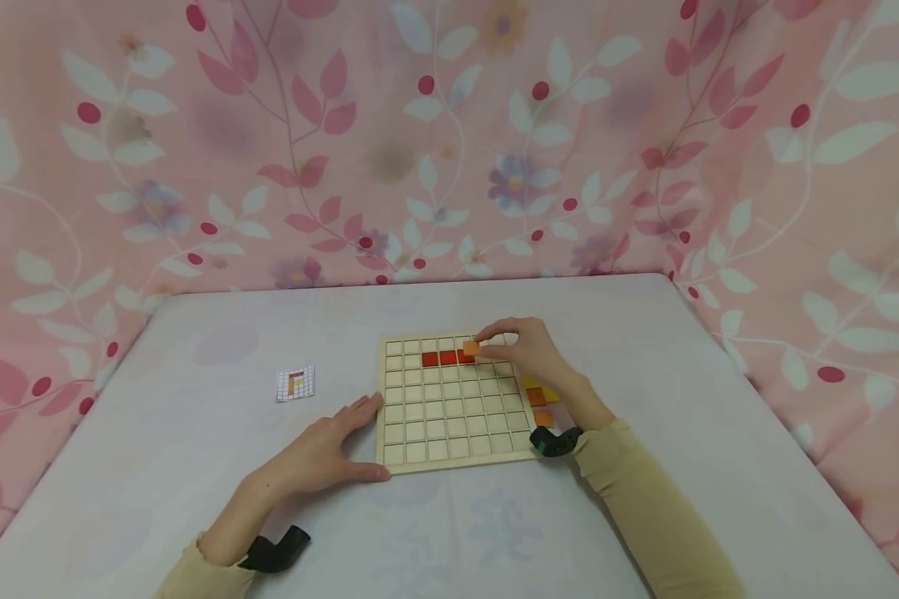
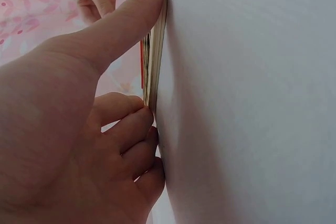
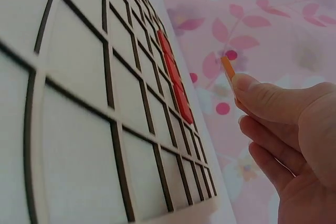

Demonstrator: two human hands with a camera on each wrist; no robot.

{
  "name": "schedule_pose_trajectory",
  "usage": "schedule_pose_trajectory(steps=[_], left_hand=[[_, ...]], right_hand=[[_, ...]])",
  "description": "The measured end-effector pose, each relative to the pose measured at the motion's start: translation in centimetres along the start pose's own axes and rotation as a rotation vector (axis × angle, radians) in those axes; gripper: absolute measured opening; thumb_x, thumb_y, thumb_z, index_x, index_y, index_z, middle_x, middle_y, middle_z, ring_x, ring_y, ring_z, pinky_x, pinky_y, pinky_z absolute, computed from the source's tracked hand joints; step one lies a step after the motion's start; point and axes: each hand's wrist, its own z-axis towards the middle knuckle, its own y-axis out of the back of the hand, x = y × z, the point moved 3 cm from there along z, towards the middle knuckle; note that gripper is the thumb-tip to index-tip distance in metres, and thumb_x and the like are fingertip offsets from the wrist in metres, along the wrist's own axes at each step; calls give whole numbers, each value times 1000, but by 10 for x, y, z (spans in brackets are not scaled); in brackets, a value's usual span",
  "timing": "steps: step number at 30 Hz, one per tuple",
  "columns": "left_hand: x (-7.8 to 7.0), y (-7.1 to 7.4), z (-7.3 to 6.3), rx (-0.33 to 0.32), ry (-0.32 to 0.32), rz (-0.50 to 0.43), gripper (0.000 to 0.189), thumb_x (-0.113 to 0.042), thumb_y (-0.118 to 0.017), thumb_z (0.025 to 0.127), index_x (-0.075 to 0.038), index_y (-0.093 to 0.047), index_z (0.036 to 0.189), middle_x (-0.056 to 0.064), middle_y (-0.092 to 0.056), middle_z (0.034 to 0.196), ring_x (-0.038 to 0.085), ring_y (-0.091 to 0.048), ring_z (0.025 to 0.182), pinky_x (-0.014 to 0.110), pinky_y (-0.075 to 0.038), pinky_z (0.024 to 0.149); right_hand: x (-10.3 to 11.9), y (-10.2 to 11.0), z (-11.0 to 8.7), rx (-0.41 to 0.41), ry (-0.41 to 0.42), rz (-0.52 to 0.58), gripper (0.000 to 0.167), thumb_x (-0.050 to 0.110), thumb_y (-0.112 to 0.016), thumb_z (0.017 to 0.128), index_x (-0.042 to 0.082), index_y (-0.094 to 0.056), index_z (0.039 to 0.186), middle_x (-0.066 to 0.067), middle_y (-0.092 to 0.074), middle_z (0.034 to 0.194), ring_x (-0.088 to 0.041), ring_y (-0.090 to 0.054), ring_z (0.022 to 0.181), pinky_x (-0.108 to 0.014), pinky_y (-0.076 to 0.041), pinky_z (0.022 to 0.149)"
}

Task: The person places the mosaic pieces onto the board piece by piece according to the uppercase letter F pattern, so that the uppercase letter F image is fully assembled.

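From my remote seat I take the board (image 1: pixel 436 409) as my landmark, lying flat on the bench (image 1: pixel 195 374). Left of it, well apart, I see a small printed card (image 1: pixel 295 383) with a coloured grid pattern facing up; I judge it sits there to stay readable past the arms.

At the board's left edge is the left hand (image 1: pixel 318 453). Its fingers are spread wide and grasp nothing: the thumb touches the near left corner, and the fingertips rest against the side farther up. I read this as bracing, to keep the board from sliding.

On the board, in the second row from its far edge, three red tiles (image 1: pixel 448 358) sit in neighbouring cells. Over the right end of that row, the right hand (image 1: pixel 533 353) pinches an orange tile (image 1: pixel 471 348) between thumb and forefinger, nearly closed to the tile's thickness. The right wrist view shows it clear of the board, gripped at one end, probably so the other end stays free.

Just beside the board's right edge, loose yellow and orange tiles (image 1: pixel 543 418) lie partly hidden under the forearm, handy for that side, I'd say.
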Motion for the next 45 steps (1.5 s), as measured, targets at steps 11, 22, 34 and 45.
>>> schedule_pose_trajectory(steps=[11,22,34,45], left_hand=[[-1,0,0,6,4,-2,105,-61,-80,74,-19,-32,158,12,-31,163,45,-28,147,67,-22,115],[-3,1,0,1,13,0,105,-61,-80,74,-19,-32,158,13,-30,163,45,-28,147,67,-22,116],[-4,1,-1,11,16,-11,106,-60,-80,75,-18,-31,158,13,-30,163,45,-26,148,68,-19,116],[-4,1,-1,12,11,-11,105,-59,-80,75,-17,-31,158,13,-30,162,45,-27,148,68,-21,115]], right_hand=[[18,-25,9,-1,53,30,17,22,-82,84,19,-80,101,-1,-75,106,-23,-61,116,-50,-44,107],[22,-43,9,13,70,-1,18,22,-84,82,18,-80,99,1,-76,103,-21,-64,111,-47,-48,103],[13,-60,7,21,89,-1,15,23,-83,83,19,-79,98,7,-75,99,-15,-64,104,-37,-48,99],[9,-69,4,25,80,-9,16,26,-82,83,24,-79,99,11,-74,101,-11,-65,101,-34,-50,95]])
